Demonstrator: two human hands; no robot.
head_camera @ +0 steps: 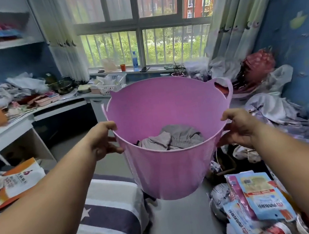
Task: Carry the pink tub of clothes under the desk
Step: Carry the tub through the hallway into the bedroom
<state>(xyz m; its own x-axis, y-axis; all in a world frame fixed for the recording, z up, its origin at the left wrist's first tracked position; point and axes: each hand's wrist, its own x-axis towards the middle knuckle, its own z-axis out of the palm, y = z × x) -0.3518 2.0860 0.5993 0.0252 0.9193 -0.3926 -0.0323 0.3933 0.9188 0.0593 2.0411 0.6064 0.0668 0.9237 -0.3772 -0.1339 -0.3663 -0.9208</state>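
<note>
A pink plastic tub [166,169] hangs in the air at the centre of the head view, above the grey floor. Grey clothes [173,137] lie crumpled in its bottom. My left hand [102,139] grips the tub's left rim, thumb over the edge. My right hand [240,127] grips the right rim the same way. The white desk [17,125] curves along the left wall toward the window, with a dark open space [63,124] under it.
The desk top is piled with clothes, boxes and a white basket [112,84]. A striped cushion [110,216] sits at lower left, packets [258,207] and bags at lower right, bedding [275,111] at right. A strip of grey floor [180,222] runs between them.
</note>
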